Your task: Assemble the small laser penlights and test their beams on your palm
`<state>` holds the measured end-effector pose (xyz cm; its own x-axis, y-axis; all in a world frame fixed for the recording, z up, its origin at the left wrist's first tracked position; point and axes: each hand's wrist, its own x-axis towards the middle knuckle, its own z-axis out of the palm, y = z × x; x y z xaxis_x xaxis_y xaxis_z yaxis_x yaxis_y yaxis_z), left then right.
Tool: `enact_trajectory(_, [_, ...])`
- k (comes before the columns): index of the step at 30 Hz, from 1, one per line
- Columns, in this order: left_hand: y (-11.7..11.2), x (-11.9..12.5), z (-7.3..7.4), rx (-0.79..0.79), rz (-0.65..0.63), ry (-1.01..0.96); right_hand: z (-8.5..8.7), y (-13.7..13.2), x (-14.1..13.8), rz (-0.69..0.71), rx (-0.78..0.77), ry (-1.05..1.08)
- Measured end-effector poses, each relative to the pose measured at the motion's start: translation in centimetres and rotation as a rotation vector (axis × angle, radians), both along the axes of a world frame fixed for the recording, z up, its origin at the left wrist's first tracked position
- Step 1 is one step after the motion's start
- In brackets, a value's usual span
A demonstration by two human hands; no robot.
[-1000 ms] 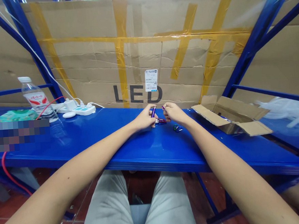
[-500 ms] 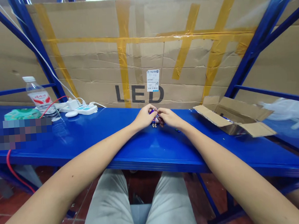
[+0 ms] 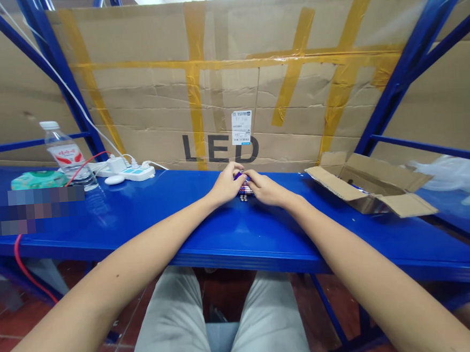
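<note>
Far left on the blue desk [image 3: 181, 214]: a green tissue pack [image 3: 38, 179], a water bottle [image 3: 66, 154] standing upright, and a white power strip [image 3: 132, 174] with plugs in it, all well apart from the hands.

Left hand [image 3: 224, 185]: resting on the desk near its rear edge, grip closed, with fingertips pinched on the small purple pieces [image 3: 243, 189].

The pieces lie between the two hands, low over the desk surface. They are too small to make out in detail.

Right hand [image 3: 265, 189]: touching the left, grip likewise closed on the same pieces from the other side.

Judgement: the work in hand appears to be fitting or pressing these pieces together. Further handling calls for a firm, steady pinch from both sides and close alignment.

Right: an open cardboard box [image 3: 371, 190], flaps spread, near the right hand but not touching it. Clear plastic [image 3: 456, 174] lies beyond.
</note>
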<state>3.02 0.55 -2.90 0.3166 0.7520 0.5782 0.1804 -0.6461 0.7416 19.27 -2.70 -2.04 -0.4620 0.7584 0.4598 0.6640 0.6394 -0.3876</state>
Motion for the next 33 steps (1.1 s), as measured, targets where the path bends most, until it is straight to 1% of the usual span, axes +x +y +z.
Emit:
enact_trajectory(3, [-0.1, 0.1, 0.1, -0.038, -0.028, -0.035, -0.1, 0.1, -0.1, -0.034, 0.058, -0.050])
enact_trajectory(6, [-0.4, 0.1, 0.5, -0.079, -0.045, -0.060, -0.2, 0.2, -0.1, -0.079, 0.080, -0.057])
enact_trajectory(8, [-0.7, 0.1, 0.9, -0.151, -0.049, -0.060, -0.2, 0.4, 0.1, -0.124, 0.089, -0.026])
enact_trajectory(10, [-1.1, 0.0, 1.3, -0.265, -0.067, -0.049, -0.2, 0.6, 0.4, -0.161, 0.113, 0.024])
enact_trajectory(13, [-1.8, 0.1, 1.8, -0.413, -0.155, -0.036, -0.2, 0.9, 0.5, -0.167, 0.142, 0.106])
enact_trajectory(15, [-2.2, 0.2, 1.9, -0.435, -0.214, -0.033, -0.1, 0.8, 0.3, -0.159, 0.135, 0.154])
enact_trajectory(18, [-2.5, 0.4, 1.8, -0.409, -0.249, -0.031, 0.0, 0.5, -0.1, -0.139, 0.087, 0.187])
enact_trajectory(22, [-2.3, 0.4, 1.3, -0.337, -0.248, -0.027, 0.3, 0.0, -0.5, -0.084, 0.036, 0.195])
enact_trajectory(28, [-1.5, 0.0, 0.4, -0.130, -0.198, 0.057, 0.2, -0.1, -0.3, -0.063, 0.031, 0.188])
enact_trajectory(33, [-1.2, -0.2, 0.2, -0.051, -0.141, 0.083, 0.1, -0.1, -0.2, -0.056, 0.026, 0.150])
